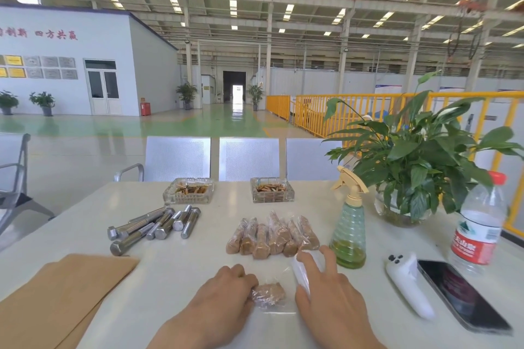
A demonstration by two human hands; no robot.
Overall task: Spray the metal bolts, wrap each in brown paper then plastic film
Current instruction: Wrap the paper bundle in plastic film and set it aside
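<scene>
My left hand (224,289) curls over a bolt wrapped in brown paper (269,293), which lies on a sheet of clear plastic film (279,309) near the table's front. My right hand (326,289) grips a roll of plastic film (301,275) just right of that bolt. Several bare metal bolts (154,225) lie in a heap at the left. A row of several finished, film-covered wrapped bolts (272,235) sits in the middle. Brown paper sheets (62,292) are stacked at the front left. A green spray bottle (348,227) stands to the right.
The white table (181,269) also holds two glass ashtrays (188,190) at the back, a potted plant in a glass bowl (402,207), a water bottle (479,227), a phone (462,295) and a white device (408,280). Metal chairs (243,159) stand behind.
</scene>
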